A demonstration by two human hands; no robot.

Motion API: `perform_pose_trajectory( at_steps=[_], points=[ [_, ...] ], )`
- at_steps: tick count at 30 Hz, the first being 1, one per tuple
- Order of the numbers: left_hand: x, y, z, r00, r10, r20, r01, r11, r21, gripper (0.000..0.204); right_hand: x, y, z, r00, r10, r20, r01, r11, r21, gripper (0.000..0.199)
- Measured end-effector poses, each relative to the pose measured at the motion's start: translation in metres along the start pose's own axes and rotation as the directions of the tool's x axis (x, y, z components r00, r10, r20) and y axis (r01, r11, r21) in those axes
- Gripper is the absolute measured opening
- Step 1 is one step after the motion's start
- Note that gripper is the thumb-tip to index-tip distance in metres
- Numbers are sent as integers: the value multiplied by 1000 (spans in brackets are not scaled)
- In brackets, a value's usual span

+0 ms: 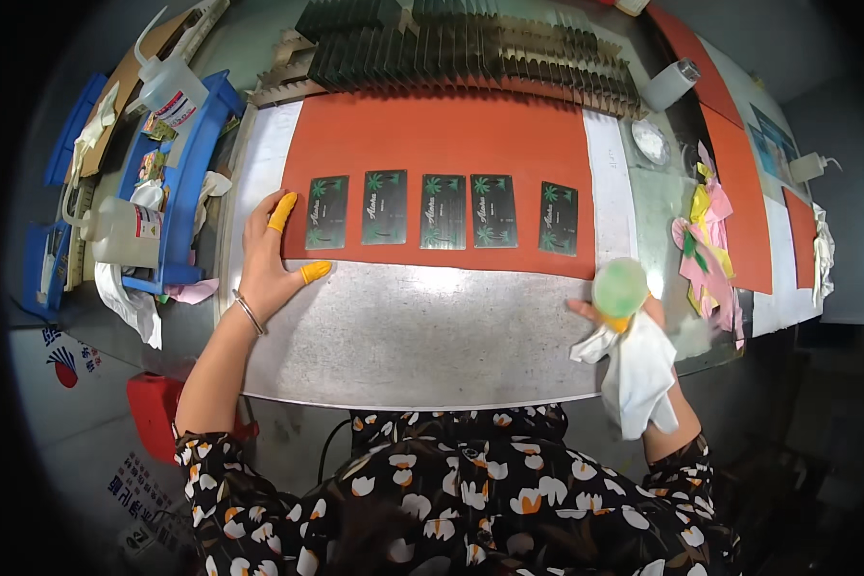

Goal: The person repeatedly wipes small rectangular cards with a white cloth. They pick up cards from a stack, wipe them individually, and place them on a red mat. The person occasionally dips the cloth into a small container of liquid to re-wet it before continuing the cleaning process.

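Note:
Several dark cards with green palm-tree prints lie in a row on an orange mat (432, 134); the leftmost card (326, 213) is nearest my left hand (267, 252). That hand is open at the mat's left edge, thumb and a finger spread, each tipped with a yellow finger cot. My right hand (655, 312), at the mat's lower right corner, is closed around a round pale green object (620, 286) of a kind I cannot make out, plus a white cloth (638, 370) that hangs down over the wrist. Another yellow cot shows below the round object. The rightmost card (559, 219) lies just beyond this hand.
A slotted rack (470, 58) of dark upright cards stands along the back. At left are a blue bin (178, 211) and squeeze bottles (130, 233). A white bottle (670, 84), a small white dish (650, 142) and pink and yellow cloth scraps (706, 250) are at right.

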State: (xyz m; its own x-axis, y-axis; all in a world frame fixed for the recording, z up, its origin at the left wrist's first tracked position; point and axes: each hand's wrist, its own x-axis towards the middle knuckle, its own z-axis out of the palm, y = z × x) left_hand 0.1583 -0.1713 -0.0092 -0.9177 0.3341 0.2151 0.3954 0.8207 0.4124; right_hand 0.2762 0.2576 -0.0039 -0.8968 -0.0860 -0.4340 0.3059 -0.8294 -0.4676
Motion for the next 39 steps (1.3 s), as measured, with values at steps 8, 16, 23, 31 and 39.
perform_pose_trajectory(
  at_steps=[8,16,23,31,39],
  points=[
    [23,1,5,992,-86,-89,88,996,19,88,52,-24,-1,986,-93,139,72,986,147,30],
    [59,78,20,989,149,15,-146,982,-124,80,79,-47,4,990,-124,66,131,984,-117,21],
    [164,174,111,918,360,165,-350,933,-86,98,-1,-47,-14,968,-244,-67,233,963,-135,15],
    [185,210,115,905,244,350,-270,963,26,92,-57,-22,-36,778,-471,-415,391,881,-266,27],
    [96,224,87,903,403,148,-303,842,-446,72,-44,-8,-37,716,-679,-164,526,678,-513,21]
  ],
)
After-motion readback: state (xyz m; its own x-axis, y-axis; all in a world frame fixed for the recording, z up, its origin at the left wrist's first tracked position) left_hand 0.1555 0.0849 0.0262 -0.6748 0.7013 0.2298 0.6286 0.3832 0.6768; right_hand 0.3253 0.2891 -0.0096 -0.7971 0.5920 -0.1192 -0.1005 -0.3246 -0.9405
